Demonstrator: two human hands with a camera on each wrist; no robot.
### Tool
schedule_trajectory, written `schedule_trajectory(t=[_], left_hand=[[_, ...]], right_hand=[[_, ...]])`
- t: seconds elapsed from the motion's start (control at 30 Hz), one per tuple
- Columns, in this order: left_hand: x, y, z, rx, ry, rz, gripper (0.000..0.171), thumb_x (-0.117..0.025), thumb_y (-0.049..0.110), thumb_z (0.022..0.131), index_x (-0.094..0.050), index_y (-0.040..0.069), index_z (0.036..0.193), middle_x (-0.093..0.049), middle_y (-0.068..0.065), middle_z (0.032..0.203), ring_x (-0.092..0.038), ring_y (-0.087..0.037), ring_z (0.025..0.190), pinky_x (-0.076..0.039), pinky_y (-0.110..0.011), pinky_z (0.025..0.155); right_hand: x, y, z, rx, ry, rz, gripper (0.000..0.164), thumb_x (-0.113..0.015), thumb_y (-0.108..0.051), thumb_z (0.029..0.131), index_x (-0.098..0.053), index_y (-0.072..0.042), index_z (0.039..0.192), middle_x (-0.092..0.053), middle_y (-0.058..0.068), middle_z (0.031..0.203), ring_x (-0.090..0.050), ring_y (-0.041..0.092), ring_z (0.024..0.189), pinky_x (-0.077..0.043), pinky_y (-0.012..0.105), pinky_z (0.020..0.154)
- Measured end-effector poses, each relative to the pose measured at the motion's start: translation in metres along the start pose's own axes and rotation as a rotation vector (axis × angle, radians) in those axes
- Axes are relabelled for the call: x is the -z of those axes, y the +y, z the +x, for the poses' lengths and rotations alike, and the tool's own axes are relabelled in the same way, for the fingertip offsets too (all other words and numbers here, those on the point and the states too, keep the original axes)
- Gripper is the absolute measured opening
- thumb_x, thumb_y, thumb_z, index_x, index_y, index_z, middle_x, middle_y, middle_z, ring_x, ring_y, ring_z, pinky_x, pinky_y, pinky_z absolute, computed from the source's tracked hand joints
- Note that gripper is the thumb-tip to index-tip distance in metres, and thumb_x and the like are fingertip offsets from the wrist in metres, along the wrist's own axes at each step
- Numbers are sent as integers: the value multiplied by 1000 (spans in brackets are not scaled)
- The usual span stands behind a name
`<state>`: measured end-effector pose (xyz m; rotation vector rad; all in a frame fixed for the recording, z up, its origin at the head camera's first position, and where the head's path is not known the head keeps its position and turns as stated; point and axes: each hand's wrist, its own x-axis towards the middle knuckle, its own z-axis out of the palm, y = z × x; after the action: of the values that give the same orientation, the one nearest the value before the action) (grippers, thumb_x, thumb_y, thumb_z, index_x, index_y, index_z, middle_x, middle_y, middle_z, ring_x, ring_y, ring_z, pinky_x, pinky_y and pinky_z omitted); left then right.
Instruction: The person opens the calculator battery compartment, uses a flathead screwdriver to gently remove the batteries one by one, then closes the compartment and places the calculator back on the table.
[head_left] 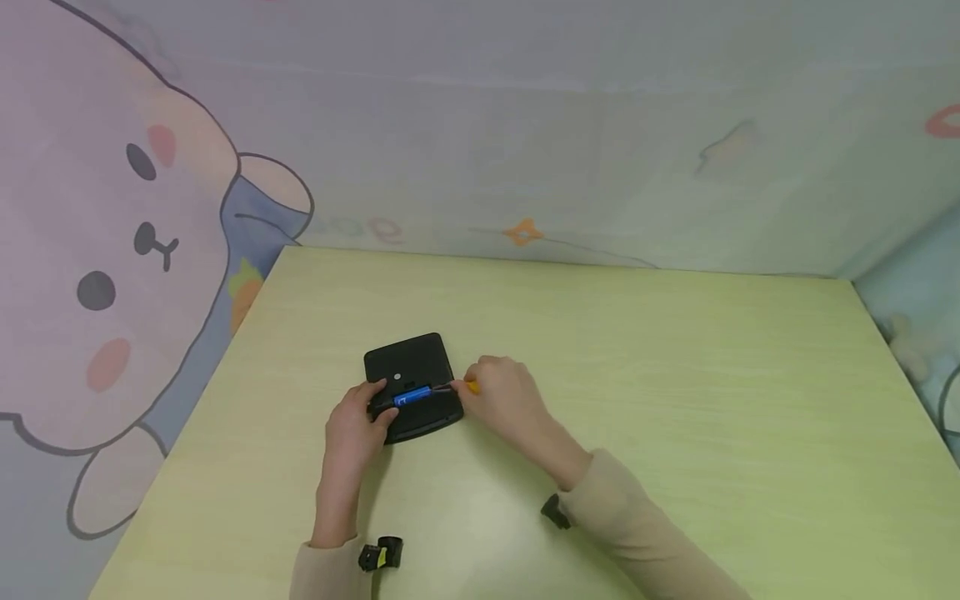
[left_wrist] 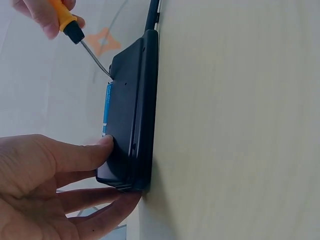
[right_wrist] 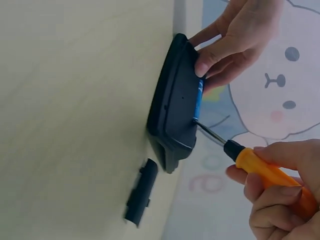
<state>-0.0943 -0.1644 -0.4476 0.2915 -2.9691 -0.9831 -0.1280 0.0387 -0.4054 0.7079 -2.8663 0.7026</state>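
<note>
A flat black battery-powered device (head_left: 408, 358) lies with its battery compartment facing up on the table; its other face is hidden. A blue battery (head_left: 412, 396) sits in the long slot. My left hand (head_left: 356, 429) grips the device's left end, its thumb (left_wrist: 102, 150) on the face by the battery and its fingers around the outer edge. In my right hand (head_left: 506, 398) is a screwdriver (right_wrist: 267, 170) with an orange-yellow handle. Its metal tip (right_wrist: 197, 122) is right at the battery's right end.
A loose black strip like a battery cover (right_wrist: 141, 192) lies on the table beside the device's right end. The pale wooden table (head_left: 675, 375) runs back to a cloth with cartoon prints (head_left: 562, 125). Small black wrist cameras (head_left: 382, 553) are worn at both sleeves.
</note>
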Motion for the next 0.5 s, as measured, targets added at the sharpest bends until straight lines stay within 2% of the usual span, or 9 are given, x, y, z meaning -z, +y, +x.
schedule_trajectory(t=[0.27,0.4,0.5], left_hand=[[3,-1,0,12,-6,-3,47,-67,9,88,-55,0,132,-52,-28,135,-49,-47,125,-41,-58,102],[3,-1,0,22,-3,-20,47,-68,8,87,-56,0,132,-52,-28,135,-50,-47,124,-41,-59,101],[2,-1,1,27,0,-41,47,-68,8,87,-56,0,132,-52,-28,135,-50,-47,122,-42,-58,99]], right_hand=[[-16,28,-3,-42,63,302,13,-71,-19,86,-79,-10,82,-73,1,76,-65,13,70,-51,25,69],[-19,36,-7,-11,102,383,14,-71,-20,86,-79,-9,85,-74,2,77,-68,15,73,-53,26,73],[-18,36,-8,24,131,420,15,-70,-20,87,-79,-8,87,-74,4,78,-67,15,72,-52,24,70]])
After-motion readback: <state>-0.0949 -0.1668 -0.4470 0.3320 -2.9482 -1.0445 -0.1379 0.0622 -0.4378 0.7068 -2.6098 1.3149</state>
